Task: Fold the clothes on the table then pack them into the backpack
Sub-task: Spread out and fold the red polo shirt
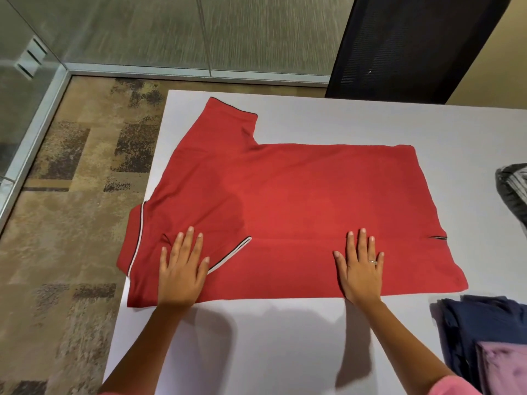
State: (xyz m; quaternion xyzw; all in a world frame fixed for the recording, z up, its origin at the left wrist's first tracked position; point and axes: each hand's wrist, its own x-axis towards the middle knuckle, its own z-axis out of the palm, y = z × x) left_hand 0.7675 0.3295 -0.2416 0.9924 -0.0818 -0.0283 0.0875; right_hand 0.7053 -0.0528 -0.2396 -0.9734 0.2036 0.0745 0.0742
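A red polo shirt [299, 201] lies spread flat across the white table [285, 346], collar end to the left, one sleeve pointing to the far edge. Its near long side is folded over, with the near sleeve's striped cuff lying on top. My left hand [182, 269] presses flat, fingers straight, on the folded part near the collar. My right hand [360, 266], also flat with fingers spread, presses on the folded strip toward the hem. A grey backpack [513, 192] shows partly at the right edge.
A dark navy garment [473, 326] and a pink-lilac garment [504, 366] lie piled at the table's near right corner. A black mesh chair back [405, 47] stands behind the far edge. Patterned carpet and a glass wall lie to the left.
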